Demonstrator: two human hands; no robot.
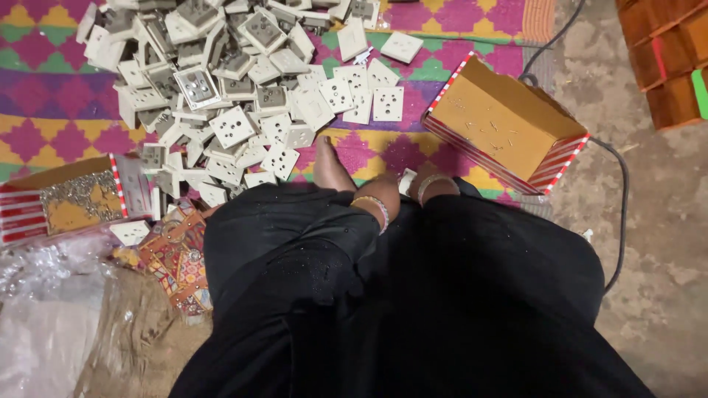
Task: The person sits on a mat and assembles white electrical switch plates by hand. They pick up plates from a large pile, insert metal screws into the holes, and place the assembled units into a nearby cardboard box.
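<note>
Black cloth of my own garment filled the near ground, and neither of my two hands showed past it, so I could not tell whether my grip was wide, narrow or holding anything. Just beyond its hem, left of the open cardboard box, two bare limbs poked out, the left one and the right one, each with one beaded band; whether they were feet or wrists I could not say. One white piece lay between them, touching the right one. Far left of the box, one second box held small metal bits, with one patterned cloth and clear plastic wrap nearer me. One dark cable curved round the right of the open box on bare ground. Farther off and left of the box, the socket plates were heaped on the bright woven mat, too many to count. Four lay flat and apart at the heap's edge nearest the box.
</note>
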